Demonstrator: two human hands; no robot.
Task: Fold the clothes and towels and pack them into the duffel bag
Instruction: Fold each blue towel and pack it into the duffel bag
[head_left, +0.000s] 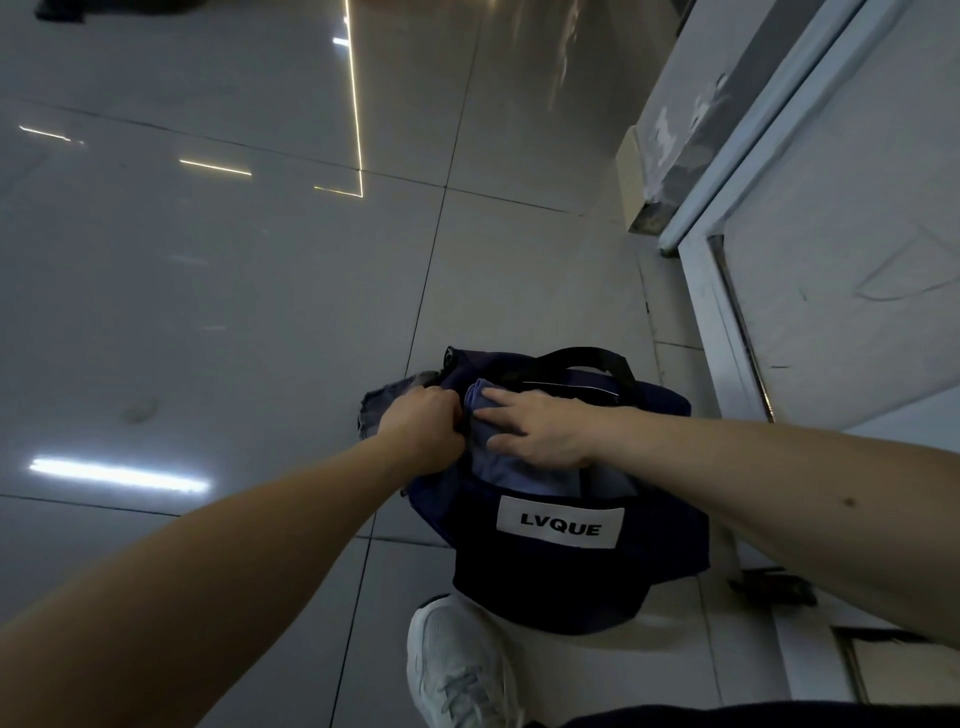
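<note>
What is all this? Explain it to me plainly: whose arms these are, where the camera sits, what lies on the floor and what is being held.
There is no machine here. These are a person's two bare arms, filmed by one wide-angle camera worn on their head and looking down, so the arms reach in from the bottom edge. On the tiled floor stands a navy duffel bag with a white LVQUE label, open at the top. The left hand has curled fingers and seems to grip the bag's rim at its end. The right hand lies flat, fingers straight, pressing a blue cloth into the opening. A grey garment lies beside the bag. Below is a white shoe; a white door is on the right.
</note>
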